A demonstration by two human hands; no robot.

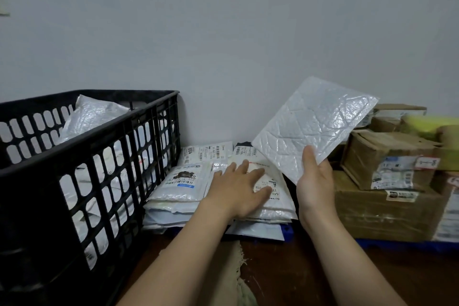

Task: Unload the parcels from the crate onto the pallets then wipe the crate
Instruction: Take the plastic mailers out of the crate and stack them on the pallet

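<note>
A black slotted crate [82, 156] stands at the left with white bagged parcels [92, 117] still inside. To its right, white mailer parcels [183, 186] lie stacked on a blue pallet [285, 233]. My left hand [238, 189] rests flat, fingers straight, on the top parcel of that stack. My right hand [315, 181] grips the lower edge of a white padded mailer [315, 124], holding it tilted up above the stack's right side.
Brown cardboard boxes [382, 196] with labels are piled at the right on the blue pallet. A frayed beige cloth [233, 278] lies on the dark floor in front. A plain grey wall runs behind everything.
</note>
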